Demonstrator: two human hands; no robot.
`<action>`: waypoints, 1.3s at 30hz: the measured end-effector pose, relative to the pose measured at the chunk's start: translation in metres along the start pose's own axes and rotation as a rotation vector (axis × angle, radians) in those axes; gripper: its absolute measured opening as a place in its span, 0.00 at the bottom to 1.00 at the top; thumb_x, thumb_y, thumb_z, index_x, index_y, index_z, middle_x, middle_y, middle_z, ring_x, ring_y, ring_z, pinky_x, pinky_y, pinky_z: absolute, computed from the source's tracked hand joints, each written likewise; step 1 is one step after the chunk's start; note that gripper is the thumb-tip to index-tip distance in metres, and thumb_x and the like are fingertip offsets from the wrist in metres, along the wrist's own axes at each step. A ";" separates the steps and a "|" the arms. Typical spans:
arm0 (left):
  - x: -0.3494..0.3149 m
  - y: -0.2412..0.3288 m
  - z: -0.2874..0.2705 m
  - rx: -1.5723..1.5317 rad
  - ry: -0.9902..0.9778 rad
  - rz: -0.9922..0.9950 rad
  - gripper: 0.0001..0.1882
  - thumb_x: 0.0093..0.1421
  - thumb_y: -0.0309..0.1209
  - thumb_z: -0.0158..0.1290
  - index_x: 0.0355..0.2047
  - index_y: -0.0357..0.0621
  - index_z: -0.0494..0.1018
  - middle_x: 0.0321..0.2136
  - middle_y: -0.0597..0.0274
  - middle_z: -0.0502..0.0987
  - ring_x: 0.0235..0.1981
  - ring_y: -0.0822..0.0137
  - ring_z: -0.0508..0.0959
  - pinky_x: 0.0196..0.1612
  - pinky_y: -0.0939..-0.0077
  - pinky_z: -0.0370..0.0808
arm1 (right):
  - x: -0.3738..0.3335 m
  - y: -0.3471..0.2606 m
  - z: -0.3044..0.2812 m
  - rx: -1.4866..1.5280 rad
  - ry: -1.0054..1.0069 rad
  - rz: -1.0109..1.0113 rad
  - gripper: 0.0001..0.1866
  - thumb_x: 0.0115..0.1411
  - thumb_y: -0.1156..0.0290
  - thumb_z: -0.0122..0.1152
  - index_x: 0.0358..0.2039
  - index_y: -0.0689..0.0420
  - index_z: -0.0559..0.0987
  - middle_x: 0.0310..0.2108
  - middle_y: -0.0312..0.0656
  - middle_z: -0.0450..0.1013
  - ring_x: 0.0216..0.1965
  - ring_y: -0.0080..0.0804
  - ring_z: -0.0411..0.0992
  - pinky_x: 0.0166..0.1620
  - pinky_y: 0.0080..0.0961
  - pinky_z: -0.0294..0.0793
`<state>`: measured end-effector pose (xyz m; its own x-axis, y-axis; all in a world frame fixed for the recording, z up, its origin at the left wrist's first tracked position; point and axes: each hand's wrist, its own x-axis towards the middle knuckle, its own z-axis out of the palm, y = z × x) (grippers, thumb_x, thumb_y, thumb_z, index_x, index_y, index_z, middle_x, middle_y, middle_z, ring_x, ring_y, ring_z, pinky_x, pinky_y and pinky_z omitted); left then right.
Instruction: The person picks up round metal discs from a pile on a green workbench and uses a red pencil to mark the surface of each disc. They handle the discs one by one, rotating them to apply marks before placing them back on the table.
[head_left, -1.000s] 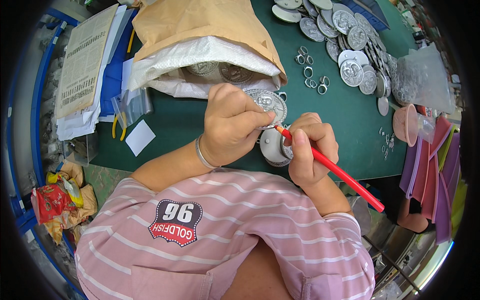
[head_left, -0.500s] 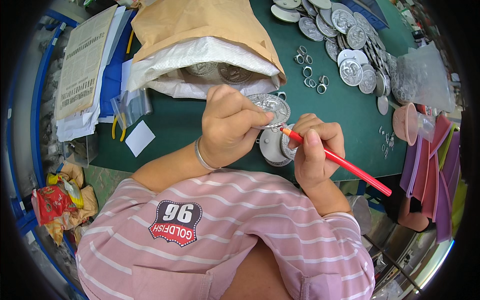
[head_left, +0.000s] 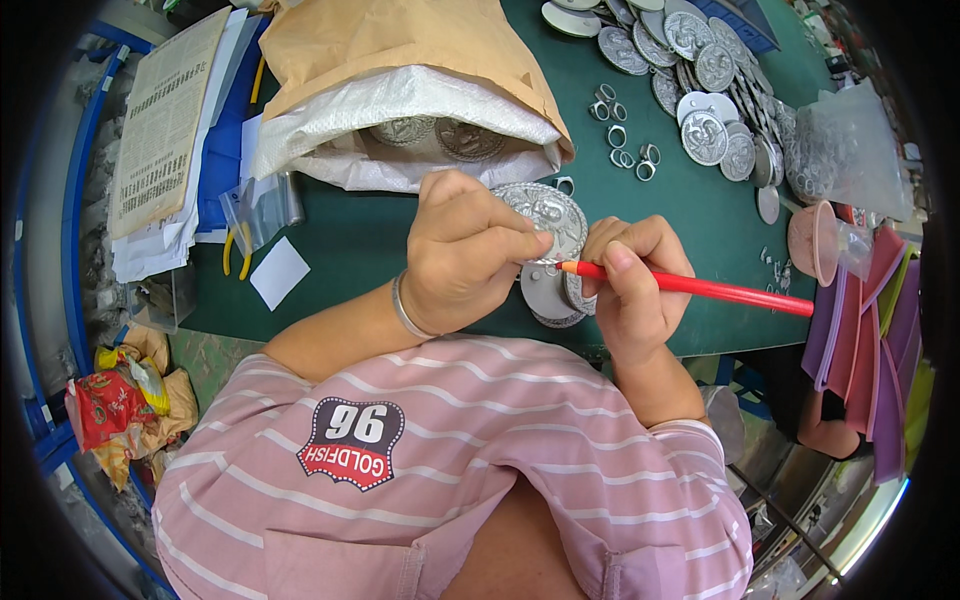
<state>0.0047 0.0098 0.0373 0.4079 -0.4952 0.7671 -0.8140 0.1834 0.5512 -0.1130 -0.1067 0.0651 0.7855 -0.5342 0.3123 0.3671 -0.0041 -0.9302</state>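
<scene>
My left hand (head_left: 468, 245) is closed on the edge of a round silver medallion (head_left: 553, 212) with a raised relief, its face tilted toward me. In my right hand (head_left: 640, 275) is a red pencil (head_left: 735, 294), held near its sharpened end. The pencil's tip meets or nearly meets the medallion's lower rim, beside my left thumb. Under the medallion, more silver discs (head_left: 547, 295) lie on the green table, one with its plain back up; my hands partly cover them.
A brown paper sack (head_left: 410, 45) with white lining opens toward me, medallions inside. Many medallions (head_left: 703, 137) are heaped at the far right, near loose metal rings (head_left: 617, 136). A pink basket (head_left: 812, 245) and clear bag stand right; papers (head_left: 170, 130) and yellow-handled pliers (head_left: 247, 252) lie left.
The medallion has tilted so more of its face shows. My right hand has turned the pencil flatter, its back end swinging up and to the right, with the tip still at the rim.
</scene>
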 end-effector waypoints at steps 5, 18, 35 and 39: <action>-0.001 0.000 -0.002 -0.061 -0.058 -0.065 0.16 0.31 0.15 0.59 0.23 0.46 0.76 0.21 0.68 0.71 0.23 0.66 0.68 0.28 0.74 0.61 | 0.001 0.002 -0.007 0.005 -0.039 0.023 0.07 0.54 0.79 0.47 0.20 0.61 0.64 0.14 0.39 0.65 0.16 0.20 0.61 0.21 0.18 0.61; 0.000 0.001 0.002 -0.135 -0.058 -0.232 0.15 0.30 0.13 0.57 0.23 0.40 0.74 0.20 0.62 0.69 0.22 0.62 0.68 0.27 0.72 0.65 | 0.001 0.009 0.001 -0.353 -0.083 -0.352 0.04 0.51 0.83 0.53 0.25 0.61 0.69 0.18 0.42 0.71 0.18 0.31 0.67 0.28 0.26 0.65; 0.006 0.002 -0.003 -0.399 -0.144 -0.533 0.21 0.42 0.15 0.61 0.39 0.36 0.72 0.26 0.65 0.70 0.26 0.77 0.71 0.29 0.85 0.67 | 0.012 0.023 -0.016 -0.430 -0.171 -0.264 0.11 0.48 0.83 0.63 0.29 0.61 0.69 0.33 0.52 0.75 0.31 0.27 0.73 0.37 0.24 0.72; 0.015 -0.009 -0.005 -0.882 -0.261 -0.910 0.21 0.48 0.18 0.59 0.44 0.32 0.68 0.36 0.59 0.73 0.36 0.73 0.74 0.40 0.80 0.72 | 0.008 0.025 -0.017 -0.063 0.151 -0.038 0.13 0.48 0.86 0.62 0.25 0.59 0.65 0.31 0.49 0.76 0.30 0.25 0.73 0.37 0.22 0.73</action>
<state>0.0205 0.0053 0.0451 0.4941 -0.8690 -0.0276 0.2988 0.1399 0.9440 -0.1060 -0.1256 0.0410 0.6857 -0.6539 0.3196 0.3593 -0.0777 -0.9300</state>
